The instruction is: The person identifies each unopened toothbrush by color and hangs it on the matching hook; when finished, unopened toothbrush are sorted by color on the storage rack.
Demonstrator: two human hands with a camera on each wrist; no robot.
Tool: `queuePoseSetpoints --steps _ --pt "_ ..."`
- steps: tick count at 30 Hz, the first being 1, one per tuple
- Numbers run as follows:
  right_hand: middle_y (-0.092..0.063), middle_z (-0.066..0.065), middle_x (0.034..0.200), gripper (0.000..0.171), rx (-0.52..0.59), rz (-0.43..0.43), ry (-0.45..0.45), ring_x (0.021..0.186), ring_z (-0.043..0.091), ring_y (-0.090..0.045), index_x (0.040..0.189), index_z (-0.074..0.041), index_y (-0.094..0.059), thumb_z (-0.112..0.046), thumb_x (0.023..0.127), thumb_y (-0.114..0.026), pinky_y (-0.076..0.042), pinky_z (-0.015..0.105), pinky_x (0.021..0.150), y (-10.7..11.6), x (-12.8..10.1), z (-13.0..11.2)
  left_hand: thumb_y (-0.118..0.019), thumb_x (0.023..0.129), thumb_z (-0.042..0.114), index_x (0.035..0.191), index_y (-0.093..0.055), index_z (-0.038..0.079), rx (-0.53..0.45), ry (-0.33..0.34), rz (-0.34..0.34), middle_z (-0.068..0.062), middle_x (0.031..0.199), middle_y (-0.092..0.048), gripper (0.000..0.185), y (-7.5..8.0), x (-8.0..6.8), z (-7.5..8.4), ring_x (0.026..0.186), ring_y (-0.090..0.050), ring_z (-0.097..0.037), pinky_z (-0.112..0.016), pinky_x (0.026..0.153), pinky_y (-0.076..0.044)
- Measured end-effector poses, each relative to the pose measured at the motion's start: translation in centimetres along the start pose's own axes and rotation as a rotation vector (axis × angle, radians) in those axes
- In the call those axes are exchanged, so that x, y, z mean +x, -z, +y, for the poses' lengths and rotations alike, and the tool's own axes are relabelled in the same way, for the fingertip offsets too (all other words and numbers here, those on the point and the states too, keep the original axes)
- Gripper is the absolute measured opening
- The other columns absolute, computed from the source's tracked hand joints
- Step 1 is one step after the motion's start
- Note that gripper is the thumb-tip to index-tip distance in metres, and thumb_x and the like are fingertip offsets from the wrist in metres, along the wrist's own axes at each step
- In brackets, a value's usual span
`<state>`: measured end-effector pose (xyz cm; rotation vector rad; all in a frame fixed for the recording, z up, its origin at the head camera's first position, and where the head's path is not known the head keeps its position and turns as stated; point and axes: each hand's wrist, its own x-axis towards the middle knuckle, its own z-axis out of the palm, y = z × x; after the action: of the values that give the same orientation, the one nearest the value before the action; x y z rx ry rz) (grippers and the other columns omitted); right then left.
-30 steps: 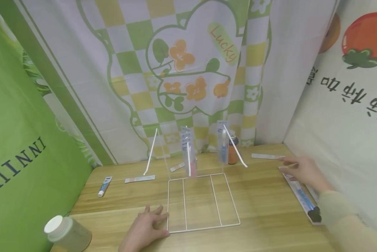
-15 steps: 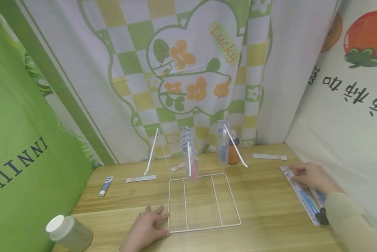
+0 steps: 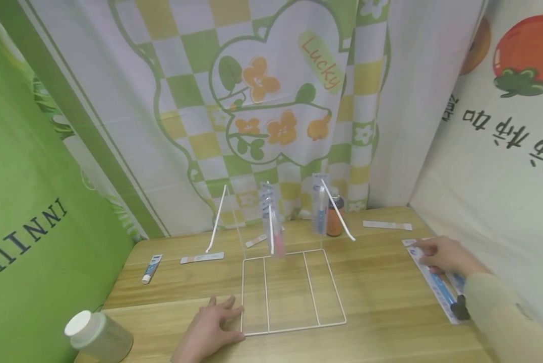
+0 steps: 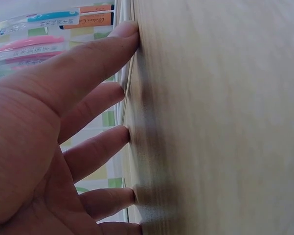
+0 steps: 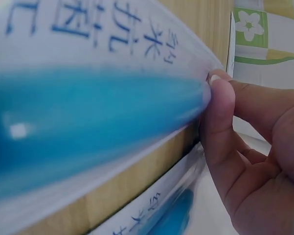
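Right grip pinches a toothbrush pack between thumb and finger at its edge, towards the far end — probably because so thin a packet offers little else to hold. That pack slants along the right side of the bench, though whether it lies flat or slightly raised I cannot tell. A second pack sits just beside it, partly hidden by the hand in the head view. Left grip has its fingers spread on the wood, with the thumb touching the near left corner of the white wire rack; this seems meant to keep the light frame from sliding. Pink-handled packs appear to hang on the middle arm and a blue-handled pack on the right one — upright, presumably so each row stays separate. An orange bottle stands behind.
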<state>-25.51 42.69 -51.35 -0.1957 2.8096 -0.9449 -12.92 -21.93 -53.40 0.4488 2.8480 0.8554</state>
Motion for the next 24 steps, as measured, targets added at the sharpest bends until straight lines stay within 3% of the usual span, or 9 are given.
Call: queuePoseSetpoints --steps 12,21,24 --pt "-0.066 0.026 0.113 0.063 0.030 0.017 -0.029 0.064 0.016 -0.066 0.147 0.008 -0.057 -0.016 0.094 -0.081 -0.060 0.029 0.056 -0.6 0.3 1.0 -0.092 0.078 0.047 0.135 -0.077 0.019 -0.007 -0.003 0.009 -0.020 0.156 -0.057 0.065 -0.1 -0.1 -0.1 0.144 -0.028 -0.074 -0.092 0.107 -0.016" --pt "-0.071 0.020 0.109 0.058 0.035 0.056 0.010 0.063 0.016 -0.066 0.142 0.008 -0.061 -0.019 0.095 -0.082 -0.059 0.029 0.058 -0.9 0.2 1.2 -0.092 0.079 0.048 0.135 -0.076 0.019 0.005 -0.011 0.004 -0.020 0.155 -0.057 0.065 -0.1 0.0 -0.2 0.142 -0.028 -0.075 -0.093 0.105 -0.016" --pt "-0.073 0.021 0.109 0.056 -0.020 0.088 0.051 0.068 0.025 -0.069 0.140 0.007 -0.064 -0.024 0.096 -0.082 -0.060 0.039 0.066 -0.7 0.1 1.0 -0.092 0.079 0.048 0.135 -0.076 0.019 0.001 -0.014 0.001 -0.021 0.155 -0.057 0.065 0.0 0.0 -0.2 0.142 -0.029 -0.076 -0.094 0.103 -0.016"
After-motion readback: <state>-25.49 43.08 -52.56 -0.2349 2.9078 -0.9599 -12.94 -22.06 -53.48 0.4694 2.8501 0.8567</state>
